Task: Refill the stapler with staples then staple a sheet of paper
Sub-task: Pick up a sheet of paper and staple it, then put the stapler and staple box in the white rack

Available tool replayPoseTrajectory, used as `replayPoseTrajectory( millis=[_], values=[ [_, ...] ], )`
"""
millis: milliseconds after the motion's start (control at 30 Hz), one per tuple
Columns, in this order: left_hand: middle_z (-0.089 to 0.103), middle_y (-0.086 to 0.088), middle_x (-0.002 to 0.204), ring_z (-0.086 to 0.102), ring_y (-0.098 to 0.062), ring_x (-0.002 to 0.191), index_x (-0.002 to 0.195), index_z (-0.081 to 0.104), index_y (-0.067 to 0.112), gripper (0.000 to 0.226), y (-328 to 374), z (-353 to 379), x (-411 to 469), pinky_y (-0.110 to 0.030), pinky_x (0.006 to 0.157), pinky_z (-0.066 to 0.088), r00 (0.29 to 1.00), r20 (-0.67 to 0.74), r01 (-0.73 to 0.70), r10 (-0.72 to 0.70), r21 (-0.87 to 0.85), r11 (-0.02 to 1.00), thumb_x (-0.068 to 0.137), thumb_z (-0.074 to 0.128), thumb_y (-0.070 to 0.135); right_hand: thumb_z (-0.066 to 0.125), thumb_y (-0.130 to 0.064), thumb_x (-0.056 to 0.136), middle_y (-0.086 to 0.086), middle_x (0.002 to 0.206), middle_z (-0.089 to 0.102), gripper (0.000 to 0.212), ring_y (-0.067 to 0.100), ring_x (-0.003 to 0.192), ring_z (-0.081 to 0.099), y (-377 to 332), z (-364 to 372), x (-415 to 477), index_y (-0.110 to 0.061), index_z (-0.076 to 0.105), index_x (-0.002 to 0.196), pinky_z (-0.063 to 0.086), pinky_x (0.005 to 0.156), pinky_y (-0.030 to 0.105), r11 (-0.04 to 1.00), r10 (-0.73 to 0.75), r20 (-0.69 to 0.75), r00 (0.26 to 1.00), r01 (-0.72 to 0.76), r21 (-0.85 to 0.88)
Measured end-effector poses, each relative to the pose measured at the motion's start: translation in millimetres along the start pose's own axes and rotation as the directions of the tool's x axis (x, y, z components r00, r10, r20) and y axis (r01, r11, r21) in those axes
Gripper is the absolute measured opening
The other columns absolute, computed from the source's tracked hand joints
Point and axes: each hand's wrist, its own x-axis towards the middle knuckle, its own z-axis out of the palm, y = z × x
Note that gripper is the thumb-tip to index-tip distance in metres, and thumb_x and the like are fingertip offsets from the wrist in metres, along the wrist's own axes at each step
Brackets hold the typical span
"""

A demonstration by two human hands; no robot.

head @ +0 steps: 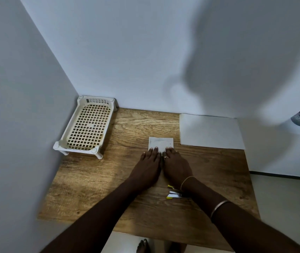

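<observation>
- Pressing flat on the table, the left hand (148,166) and the right hand (175,166) are laid side by side, palms down, with the fingers stretched out; nothing is gripped by either of them.
- The near edge of a small folded paper (161,142) is covered by the fingertips of both hands, so the paper is held down against the wood, not lifted.
- This paper is judged to be very light and thin; it would slide easily on the smooth table (94,179) and would crease if it is pinched hard. It is best taken at one edge or corner, between thumb and finger.
- The stapler (173,194) is seen just behind the right wrist, partly hidden by it. It looks opened, with yellow and white parts apart, but whether staples are inside cannot be told.
- The stapler is judged to be small, stiff and a little heavier than the paper; it should be taken by its body, away from the open end.
- A larger stack of sheets (211,132) is placed at the far right of the table, well apart from the hands.
- A white plastic tray (89,125) is standing in the far left corner, near the wall.
</observation>
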Motion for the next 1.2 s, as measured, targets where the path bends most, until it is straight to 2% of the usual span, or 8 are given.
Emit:
replayPoseTrajectory(
  millis=[100, 167, 367, 700, 1033, 1200],
  values=[
    [-0.003, -0.015, 0.169, -0.003, -0.030, 0.157, 0.161, 0.006, 0.008, 0.061, -6, -3, 12, -0.047, 0.127, 0.003, 1.000, 0.007, 0.000, 0.000, -0.008, 1.000, 0.108, 0.026, 0.031, 0.030, -0.031, 0.103, 0.021, 0.164, 0.020, 0.061, 0.034, 0.153, 0.015, -3, 6, 3, -0.003, 0.020, 0.156, 0.002, 0.124, 0.043, 1.000, 0.001, 0.021, 1.000, 0.000, -0.011],
    [-0.004, -0.015, 0.169, -0.005, -0.029, 0.157, 0.161, 0.005, 0.008, 0.061, -11, -7, 24, -0.046, 0.126, 0.001, 1.000, 0.004, -0.006, 0.006, -0.019, 1.000, 0.109, 0.026, 0.031, 0.026, -0.033, 0.103, 0.021, 0.165, 0.014, 0.062, 0.034, 0.154, 0.010, 1, 4, 11, -0.003, 0.014, 0.157, -0.003, 0.123, 0.045, 1.000, 0.011, 0.021, 1.000, -0.010, -0.021],
    [-0.005, -0.011, 0.170, -0.006, -0.026, 0.157, 0.161, 0.004, 0.010, 0.062, -28, -22, 66, -0.045, 0.125, 0.001, 0.999, -0.017, -0.043, 0.042, -0.045, 0.998, 0.108, 0.029, 0.030, 0.022, -0.036, 0.105, 0.018, 0.167, 0.008, 0.062, 0.032, 0.155, 0.005, 14, -11, 53, -0.006, 0.013, 0.158, 0.001, 0.125, 0.046, 0.997, 0.075, 0.064, 0.995, -0.076, 0.002],
    [-0.006, -0.013, 0.170, -0.007, -0.027, 0.157, 0.161, 0.004, 0.008, 0.068, -40, -43, 119, -0.046, 0.126, 0.000, 0.997, -0.025, -0.075, 0.074, -0.026, 0.997, 0.106, 0.037, 0.031, 0.024, -0.035, 0.104, 0.018, 0.165, 0.016, 0.060, 0.031, 0.154, 0.013, 40, -26, 110, -0.006, 0.022, 0.157, 0.003, 0.124, 0.047, 0.991, 0.130, 0.051, 0.990, -0.131, 0.015],
    [-0.001, -0.013, 0.170, -0.002, -0.027, 0.157, 0.160, 0.010, 0.008, 0.064, -37, -46, 130, -0.047, 0.127, 0.005, 0.996, -0.063, -0.068, 0.064, -0.068, 0.995, 0.107, 0.035, 0.033, 0.026, -0.032, 0.104, 0.018, 0.164, 0.021, 0.057, 0.030, 0.153, 0.018, 52, -25, 117, -0.005, 0.026, 0.155, 0.007, 0.124, 0.047, 0.992, 0.123, 0.017, 0.992, -0.123, 0.031],
    [-0.003, -0.013, 0.170, -0.006, -0.027, 0.157, 0.161, 0.007, 0.008, 0.065, -35, -47, 128, -0.046, 0.127, 0.002, 0.997, -0.057, -0.062, 0.058, -0.075, 0.995, 0.108, 0.035, 0.034, 0.027, -0.032, 0.105, 0.016, 0.165, 0.019, 0.057, 0.029, 0.154, 0.015, 52, -26, 114, -0.007, 0.024, 0.156, 0.007, 0.125, 0.049, 0.992, 0.120, 0.008, 0.993, -0.120, 0.043]
  ],
)
